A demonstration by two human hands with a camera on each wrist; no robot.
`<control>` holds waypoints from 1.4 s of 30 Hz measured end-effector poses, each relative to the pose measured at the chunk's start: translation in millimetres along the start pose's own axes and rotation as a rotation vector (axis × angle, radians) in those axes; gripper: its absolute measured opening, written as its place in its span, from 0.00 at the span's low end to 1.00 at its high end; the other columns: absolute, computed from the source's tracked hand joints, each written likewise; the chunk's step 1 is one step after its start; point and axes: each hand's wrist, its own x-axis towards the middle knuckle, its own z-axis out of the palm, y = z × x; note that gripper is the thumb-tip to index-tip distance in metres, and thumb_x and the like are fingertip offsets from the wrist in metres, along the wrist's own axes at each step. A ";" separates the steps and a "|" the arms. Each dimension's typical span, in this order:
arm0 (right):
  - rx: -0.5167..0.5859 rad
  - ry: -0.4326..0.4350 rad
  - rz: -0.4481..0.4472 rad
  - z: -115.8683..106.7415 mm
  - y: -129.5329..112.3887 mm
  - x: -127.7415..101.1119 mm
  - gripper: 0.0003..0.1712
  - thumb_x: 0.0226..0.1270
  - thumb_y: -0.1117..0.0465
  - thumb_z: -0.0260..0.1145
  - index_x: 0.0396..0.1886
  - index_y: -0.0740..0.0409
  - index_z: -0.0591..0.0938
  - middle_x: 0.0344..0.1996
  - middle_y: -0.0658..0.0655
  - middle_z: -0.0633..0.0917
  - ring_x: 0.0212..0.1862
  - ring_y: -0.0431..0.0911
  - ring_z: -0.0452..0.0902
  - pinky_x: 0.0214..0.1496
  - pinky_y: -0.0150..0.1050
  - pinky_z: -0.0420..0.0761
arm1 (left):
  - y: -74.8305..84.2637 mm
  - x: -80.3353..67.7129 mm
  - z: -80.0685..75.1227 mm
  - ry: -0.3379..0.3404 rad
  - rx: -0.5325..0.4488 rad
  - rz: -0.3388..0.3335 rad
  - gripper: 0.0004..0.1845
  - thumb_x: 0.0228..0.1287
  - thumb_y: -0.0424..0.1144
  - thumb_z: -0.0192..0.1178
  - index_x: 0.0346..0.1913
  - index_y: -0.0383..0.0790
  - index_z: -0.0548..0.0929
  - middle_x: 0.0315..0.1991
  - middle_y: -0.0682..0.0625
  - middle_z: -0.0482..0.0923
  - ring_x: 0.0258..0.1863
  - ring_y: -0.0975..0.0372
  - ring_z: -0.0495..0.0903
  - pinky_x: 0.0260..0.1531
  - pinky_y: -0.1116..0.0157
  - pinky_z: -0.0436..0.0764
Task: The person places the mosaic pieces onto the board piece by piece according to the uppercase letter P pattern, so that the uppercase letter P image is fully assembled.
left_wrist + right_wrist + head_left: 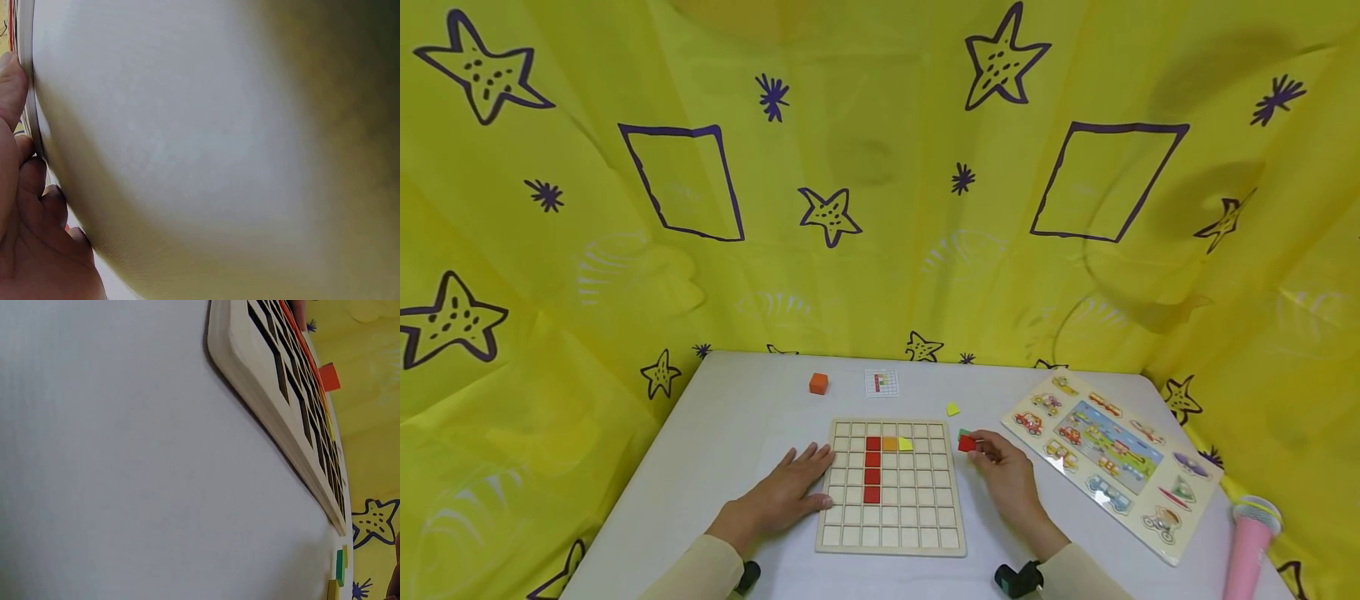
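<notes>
Item: wooden grid board (888,496), lower centre of the frame, flat on the white bench (722,433). Set in it: four red tiles (872,477) in a column; right of the topmost, an orange tile (890,444), then a yellow tile (906,445).
Item: right hand (1009,477), right of the board, grip pinching a red block (967,445) just off the board's upper right edge. A green piece (964,433) shows behind it; from where I stand, I cannot tell whether that is held too.
Item: left hand (784,492), grip relaxed, fingers extended to the board's left edge.
Item: above the board, an orange-red cube (818,384), a printed pattern card (882,383) and a yellow piece (952,409).
Item: vehicle puzzle (1086,468), right; pink microphone (1249,550), lower right corner.
</notes>
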 end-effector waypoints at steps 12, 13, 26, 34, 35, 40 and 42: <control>0.037 -0.065 -0.005 21.6 -10.2 -13.2 0.17 0.67 0.72 0.73 0.54 0.60 0.88 0.40 0.56 0.89 0.39 0.42 0.78 0.35 0.28 0.81 | 2.2 -2.6 -2.7 0.005 -0.020 0.046 0.44 0.75 0.57 0.62 0.83 0.36 0.60 0.84 0.43 0.56 0.85 0.45 0.50 0.84 0.39 0.44; 0.038 -0.074 0.002 23.6 -11.4 -14.7 0.16 0.67 0.72 0.72 0.54 0.59 0.88 0.39 0.56 0.88 0.39 0.42 0.78 0.35 0.28 0.81 | 2.4 -2.8 -3.0 0.007 -0.020 0.051 0.44 0.75 0.56 0.62 0.83 0.36 0.60 0.84 0.43 0.56 0.85 0.45 0.50 0.84 0.39 0.45; 0.117 -0.203 0.001 51.3 -23.7 -32.7 0.13 0.67 0.70 0.74 0.50 0.57 0.88 0.36 0.53 0.86 0.39 0.43 0.79 0.36 0.27 0.81 | 3.4 -3.1 -4.4 0.013 -0.017 0.056 0.44 0.75 0.56 0.62 0.83 0.36 0.60 0.84 0.42 0.56 0.85 0.45 0.50 0.84 0.39 0.44; 0.164 -0.311 -0.020 67.7 -29.9 -49.3 0.11 0.68 0.67 0.74 0.49 0.57 0.88 0.37 0.53 0.86 0.39 0.41 0.78 0.38 0.26 0.81 | 3.4 -3.0 -3.3 0.012 -0.019 0.049 0.44 0.74 0.57 0.62 0.83 0.36 0.61 0.84 0.42 0.57 0.85 0.45 0.50 0.84 0.39 0.45; 0.167 -0.320 -0.030 69.6 -30.4 -51.1 0.11 0.68 0.67 0.74 0.49 0.57 0.88 0.37 0.53 0.86 0.39 0.40 0.78 0.38 0.26 0.81 | 3.2 -2.8 -3.2 0.013 -0.019 0.050 0.44 0.74 0.57 0.62 0.83 0.36 0.61 0.84 0.42 0.57 0.85 0.45 0.50 0.84 0.39 0.45; 0.139 -0.371 -0.087 79.2 -32.7 -60.1 0.12 0.66 0.68 0.74 0.48 0.57 0.88 0.36 0.51 0.86 0.36 0.36 0.76 0.36 0.26 0.79 | 1.3 -2.5 -2.1 0.017 -0.012 0.057 0.44 0.74 0.57 0.62 0.82 0.36 0.61 0.84 0.43 0.58 0.85 0.44 0.51 0.83 0.39 0.46; 0.116 -0.386 -0.103 82.4 -34.1 -63.9 0.12 0.66 0.68 0.75 0.48 0.56 0.88 0.36 0.50 0.86 0.35 0.35 0.75 0.35 0.26 0.78 | 0.7 -2.5 -1.9 0.016 -0.005 0.052 0.44 0.75 0.58 0.62 0.83 0.37 0.61 0.84 0.43 0.57 0.85 0.45 0.51 0.84 0.39 0.45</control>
